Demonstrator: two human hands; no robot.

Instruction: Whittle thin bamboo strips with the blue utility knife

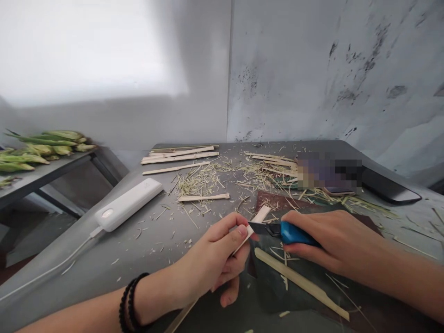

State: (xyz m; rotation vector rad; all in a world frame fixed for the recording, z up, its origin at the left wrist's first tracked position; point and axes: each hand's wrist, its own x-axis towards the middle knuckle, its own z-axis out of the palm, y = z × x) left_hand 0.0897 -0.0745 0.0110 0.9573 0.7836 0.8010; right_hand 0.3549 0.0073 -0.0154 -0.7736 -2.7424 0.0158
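Observation:
My left hand (225, 252), with black beaded bands on the wrist, pinches a pale flat strip (261, 215) that slants up to the right; its lower end comes out below the palm. In my right hand (312, 233) is a knife with a blue handle (294, 232). The dark blade points left and meets the strip beside my left fingertips. A longer peeled strip (301, 280) with a narrowed end lies on a dark sheet (277, 291) below the knife.
Thin shavings (199, 180) are scattered over the grey table (152, 240). Several strips (180, 157) lie at the back left, others (277, 162) at the back right. A white power bank (128, 206) with a cable is left, a black phone (391, 185) right. Green cobs (45, 145) fill a side table.

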